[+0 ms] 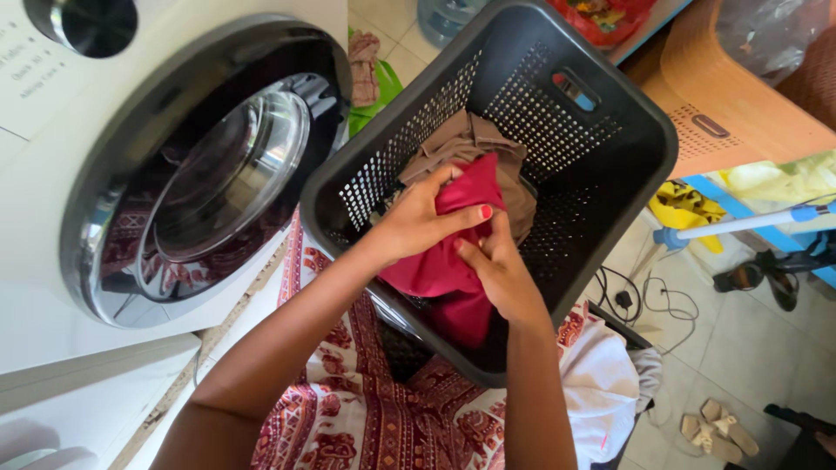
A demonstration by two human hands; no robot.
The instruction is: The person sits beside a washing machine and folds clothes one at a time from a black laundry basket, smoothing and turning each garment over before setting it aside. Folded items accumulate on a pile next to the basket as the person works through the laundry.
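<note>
Hands — left (418, 222), right (501, 274) — both pinch red cloth (444, 270) between them, over basket (644, 130).

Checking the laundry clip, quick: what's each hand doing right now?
Left hand: closed on the red garment over the dark laundry basket.
Right hand: closed on the same red garment.

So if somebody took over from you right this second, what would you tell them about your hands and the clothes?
Left hand: grip closed on the top of the red garment.
Right hand: pinching the same red garment lower down.
The red garment sits partly inside the dark laundry basket, hanging over its near rim. A brown garment lies under it in the basket.
The washing machine is at the left, its round door shut, patterned fabric showing behind the glass.
Done: red garment gripped by both hands.
Left: both garments are not yet out of the basket.
</note>
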